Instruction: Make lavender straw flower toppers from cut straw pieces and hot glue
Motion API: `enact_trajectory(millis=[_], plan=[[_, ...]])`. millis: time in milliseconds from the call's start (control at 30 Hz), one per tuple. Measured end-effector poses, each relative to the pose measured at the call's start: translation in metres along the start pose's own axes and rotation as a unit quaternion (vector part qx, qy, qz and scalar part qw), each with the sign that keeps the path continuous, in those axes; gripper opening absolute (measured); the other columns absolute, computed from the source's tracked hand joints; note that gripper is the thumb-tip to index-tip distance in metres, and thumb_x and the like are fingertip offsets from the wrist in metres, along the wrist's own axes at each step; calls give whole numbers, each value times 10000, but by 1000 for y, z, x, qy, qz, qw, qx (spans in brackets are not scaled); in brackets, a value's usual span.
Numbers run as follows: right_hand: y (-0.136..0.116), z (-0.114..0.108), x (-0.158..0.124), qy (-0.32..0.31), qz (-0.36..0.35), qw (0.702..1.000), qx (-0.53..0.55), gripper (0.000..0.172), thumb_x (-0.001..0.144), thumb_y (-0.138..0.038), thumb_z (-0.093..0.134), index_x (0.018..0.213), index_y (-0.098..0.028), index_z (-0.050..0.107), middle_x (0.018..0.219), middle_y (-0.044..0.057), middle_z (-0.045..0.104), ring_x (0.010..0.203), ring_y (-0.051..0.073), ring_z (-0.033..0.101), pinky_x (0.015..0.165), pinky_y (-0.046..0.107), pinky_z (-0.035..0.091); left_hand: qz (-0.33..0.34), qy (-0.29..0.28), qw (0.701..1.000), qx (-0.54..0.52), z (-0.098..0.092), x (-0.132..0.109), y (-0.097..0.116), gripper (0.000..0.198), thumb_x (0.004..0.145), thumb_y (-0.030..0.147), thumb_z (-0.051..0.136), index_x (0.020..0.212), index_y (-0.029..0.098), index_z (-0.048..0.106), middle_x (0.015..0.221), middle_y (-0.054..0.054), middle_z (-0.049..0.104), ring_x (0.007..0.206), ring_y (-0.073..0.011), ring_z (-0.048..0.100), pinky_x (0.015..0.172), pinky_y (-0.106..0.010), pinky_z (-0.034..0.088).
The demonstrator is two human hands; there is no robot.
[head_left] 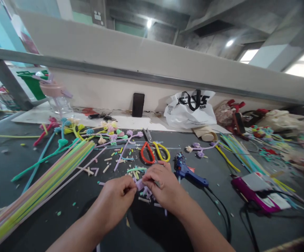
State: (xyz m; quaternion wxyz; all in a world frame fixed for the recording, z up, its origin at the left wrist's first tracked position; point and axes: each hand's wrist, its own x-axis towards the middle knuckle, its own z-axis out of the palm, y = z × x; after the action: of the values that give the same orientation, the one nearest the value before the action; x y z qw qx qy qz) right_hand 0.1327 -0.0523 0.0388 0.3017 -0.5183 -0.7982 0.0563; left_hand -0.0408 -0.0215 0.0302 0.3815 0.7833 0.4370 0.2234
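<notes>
My left hand [116, 197] is closed in a pinch at the left end of a small lilac fuzzy piece [139, 184], which looks like pipe cleaner. From the other side, the fingertips of my right hand [160, 182] pinch the same piece. Its lower part hangs between the hands, partly hidden by the fingers. Short cut pipe cleaner bits [135, 174] lie around and under my hands. Just beyond my right hand rest scissors [148, 154] with one red and one yellow handle. A blue glue gun [187, 170] lies to its right.
A bundle of long pastel pipe cleaners [60, 171] lies at left, with pipe cleaner flowers [112, 131] behind it. At the back stand a bottle [57, 98], a black phone [138, 105] and a white bag [190, 110]. A magenta glue gun [254, 194] and cords lie at right.
</notes>
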Motion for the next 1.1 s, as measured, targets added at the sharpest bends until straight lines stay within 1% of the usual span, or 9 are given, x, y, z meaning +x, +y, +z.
enact_trajectory(millis=[67,233,333,467,633,700,800,967,1100], plan=[[0,-3,1,12,10,999,33,85,816,-157,554,781,-202,616,761,12,649,782,151,582,873,364,316,-5,4,1000,1,0,1,0,173,736,173,437,579,169,510,547,45,456,549,-99,423,525,-205,290],[5,-10,3,56,89,985,139,185,877,-232,462,902,-199,642,884,46,643,869,164,578,793,297,420,9,8,1000,9,1,1,-3,181,760,184,432,606,175,527,550,44,470,544,-99,438,516,-205,299],[6,-8,3,23,169,968,182,163,837,-252,520,936,-194,636,896,43,646,828,165,587,770,297,444,36,18,998,38,1,-1,-5,190,783,180,420,621,180,519,570,40,490,549,-100,454,524,-209,307],[3,-1,3,-42,244,930,273,207,795,-247,560,981,-184,624,887,44,656,759,158,599,684,286,469,63,19,995,76,-1,-6,-4,207,825,183,388,673,187,529,641,17,548,595,-115,499,560,-227,330],[1,6,2,-59,272,872,403,193,772,-231,584,959,-186,596,823,34,658,735,162,629,668,295,479,74,12,993,91,-2,-7,-2,220,848,179,374,727,193,556,701,-6,589,644,-132,533,584,-242,348],[1,8,2,-59,274,859,429,177,764,-226,592,936,-186,594,799,26,656,720,157,632,665,292,478,78,11,993,90,-2,-6,-1,226,852,175,372,727,192,558,704,-8,592,650,-132,537,589,-242,352],[-1,8,4,-55,284,855,430,130,742,-209,607,870,-181,603,746,9,647,685,144,626,644,272,469,77,8,993,89,-2,-6,-1,237,858,180,367,720,192,559,694,-4,587,641,-129,532,587,-240,351],[-7,5,8,-59,297,866,399,21,704,-162,608,725,-167,605,656,-4,626,618,121,588,585,236,444,76,11,993,94,0,-6,-4,242,855,174,361,716,192,558,687,-2,585,635,-127,529,586,-237,348],[-9,6,9,-57,308,877,366,43,670,-125,589,680,-166,592,608,-18,602,539,92,518,509,205,395,82,24,993,78,3,-6,-4,234,836,168,380,666,190,540,644,12,563,594,-114,499,559,-224,334]])
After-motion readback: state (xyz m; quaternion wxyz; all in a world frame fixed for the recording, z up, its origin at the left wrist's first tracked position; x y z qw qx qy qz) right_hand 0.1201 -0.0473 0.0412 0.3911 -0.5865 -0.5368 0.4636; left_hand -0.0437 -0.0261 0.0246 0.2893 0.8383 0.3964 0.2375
